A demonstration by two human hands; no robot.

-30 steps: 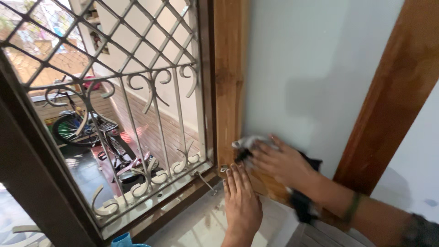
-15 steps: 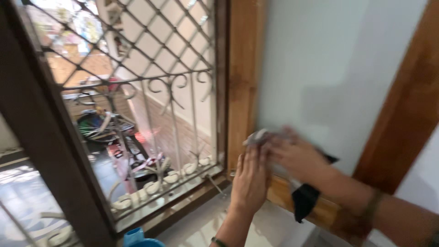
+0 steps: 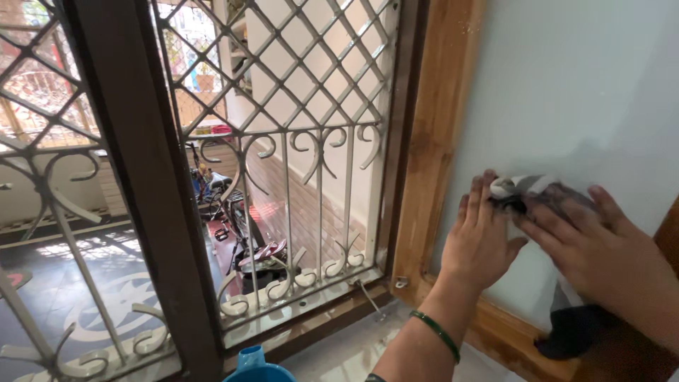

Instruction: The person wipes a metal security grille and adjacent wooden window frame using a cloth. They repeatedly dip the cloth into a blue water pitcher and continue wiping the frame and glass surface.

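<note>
Pressed flat against the pale panel point(image 3: 566, 92) just right of the wooden frame point(image 3: 438, 141): left hand point(image 3: 481, 237) with fingers together touching the dark cloth point(image 3: 537, 194), bunched under the spread right hand point(image 3: 601, 247), trailing down-right toward the sill.

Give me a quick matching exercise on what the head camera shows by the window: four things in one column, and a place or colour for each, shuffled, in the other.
Things:
1. cloth
2. bangle
3. window grille
4. blue container

Places or colours:
A. green, round the left wrist
B. bottom edge of the view, below the grille
C. pressed on the pale panel under the right hand
D. white metal lattice with scrolls

Pairs: 1-C, 2-A, 3-D, 4-B
</note>
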